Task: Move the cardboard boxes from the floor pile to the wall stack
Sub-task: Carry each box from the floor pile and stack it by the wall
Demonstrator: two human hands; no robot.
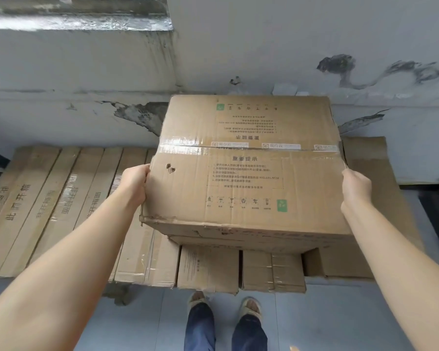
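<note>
Two bare hands hold one large cardboard box (249,171) by its sides, above a row of other boxes against the wall. The left hand (134,184) presses on the box's left edge, fingers wrapped out of sight round the side; the right hand (355,190) grips the right edge the same way, thumb along the top corner. The box is rectangular, brown corrugated board, its top flaps sealed by a glossy strip of clear tape with printed labels. Printed text and a green square mark sit on the top, a small torn hole shows near the left edge, and the front lower rim is scuffed and creased. It sits on, or just above, another flat box (264,243); I cannot tell whether they touch. Under that stand smaller cartons (208,269). To the left lie long narrow cartons (48,198) side by side, taped and printed. The wall (264,46) behind is grey, with peeling, stained patches. Below, two feet in sandals (223,304) stand on a smooth bluish floor (340,312)
</note>
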